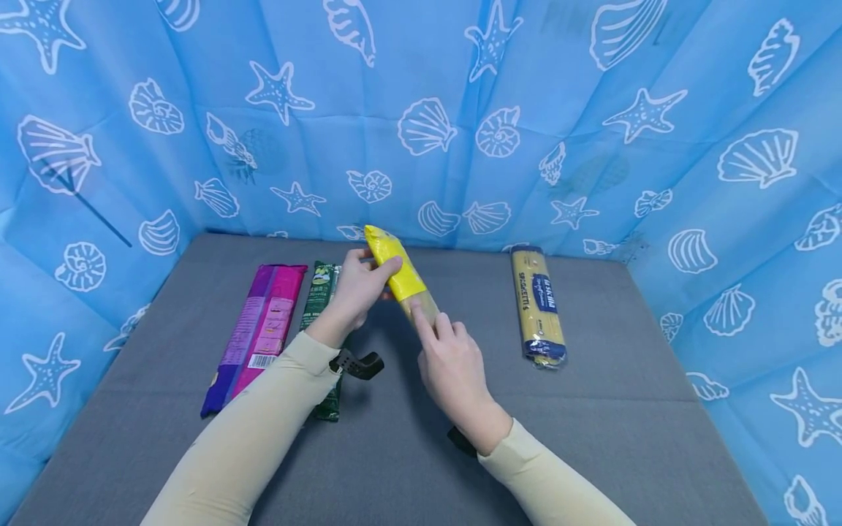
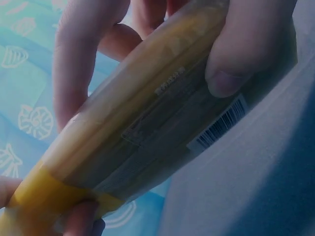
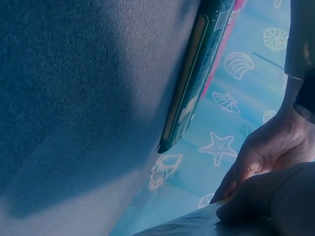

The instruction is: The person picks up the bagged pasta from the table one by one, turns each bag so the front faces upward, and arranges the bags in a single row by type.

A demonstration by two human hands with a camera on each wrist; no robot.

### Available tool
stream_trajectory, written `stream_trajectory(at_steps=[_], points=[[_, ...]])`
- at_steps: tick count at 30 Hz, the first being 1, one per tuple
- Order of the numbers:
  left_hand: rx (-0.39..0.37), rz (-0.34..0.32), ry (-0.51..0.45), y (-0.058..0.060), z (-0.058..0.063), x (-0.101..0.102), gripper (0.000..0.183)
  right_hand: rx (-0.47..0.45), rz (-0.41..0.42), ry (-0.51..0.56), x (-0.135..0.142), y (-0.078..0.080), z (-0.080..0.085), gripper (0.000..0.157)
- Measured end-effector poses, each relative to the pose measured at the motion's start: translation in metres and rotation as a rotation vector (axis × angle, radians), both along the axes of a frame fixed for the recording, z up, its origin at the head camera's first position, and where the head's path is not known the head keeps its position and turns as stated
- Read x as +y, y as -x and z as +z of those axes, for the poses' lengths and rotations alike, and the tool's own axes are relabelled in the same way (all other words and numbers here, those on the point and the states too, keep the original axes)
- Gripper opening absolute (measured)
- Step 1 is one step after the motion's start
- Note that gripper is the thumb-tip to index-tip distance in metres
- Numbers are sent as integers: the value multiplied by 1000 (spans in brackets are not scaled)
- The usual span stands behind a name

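Observation:
A pasta packet (image 1: pixel 408 281), yellow at one end and clear at the other, is held tilted above the table. My left hand (image 1: pixel 349 292) grips its yellow end, thumb on top. On the clear end is my right hand (image 1: pixel 457 372), its index finger stretched along the packet. Long pale strands and a barcode show through the clear wrap (image 2: pixel 147 118) in the left wrist view, where the right thumb (image 2: pixel 229 81) presses beside the barcode. In the right wrist view only a strip of the packet (image 3: pixel 184 226) appears, below the left hand (image 3: pixel 275 147).
A pink and purple packet (image 1: pixel 272 307) lies at the left of the grey table (image 1: pixel 592 446), with a dark green packet (image 1: pixel 320 285) beside it, partly hidden by the left arm. A spaghetti pack (image 1: pixel 536 303) lies at the right. Blue shell-patterned curtains (image 1: pixel 454 168) surround the table.

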State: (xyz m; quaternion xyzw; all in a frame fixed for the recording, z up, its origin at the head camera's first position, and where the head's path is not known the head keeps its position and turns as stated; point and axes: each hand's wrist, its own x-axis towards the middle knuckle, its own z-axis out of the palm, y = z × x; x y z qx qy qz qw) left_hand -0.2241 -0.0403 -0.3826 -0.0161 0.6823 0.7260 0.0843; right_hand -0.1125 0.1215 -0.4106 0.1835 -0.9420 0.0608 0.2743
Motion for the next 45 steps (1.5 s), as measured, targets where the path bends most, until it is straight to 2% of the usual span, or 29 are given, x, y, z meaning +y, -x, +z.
stream_trajectory(at_steps=[5,13,16,23,27,30,34,37,40,45], points=[[5,5,8,1,1,-1,63,-79,-1,56,0,-2,2,71],[15,2,25,4,-1,-6,55,-211,69,290,6,-5,0,59],[18,-6,18,5,-2,-9,52,-242,85,334,9,-5,-1,57],[8,-85,-61,9,-5,-15,46,-341,67,371,14,-1,-4,52],[-2,-133,-108,10,-8,-17,46,-405,62,443,16,0,-6,52],[-18,-157,-148,11,-12,-20,46,-526,75,568,18,0,-8,59],[-48,-185,-220,11,-16,-23,44,-768,133,840,19,0,-13,66],[-61,-202,-236,11,-18,-24,44,-903,184,1043,18,0,-16,64],[-74,-200,-200,9,-18,-22,42,-941,206,1161,15,1,-20,60],[-85,-193,-123,7,-22,-20,39,-917,173,1213,13,1,-28,60]])
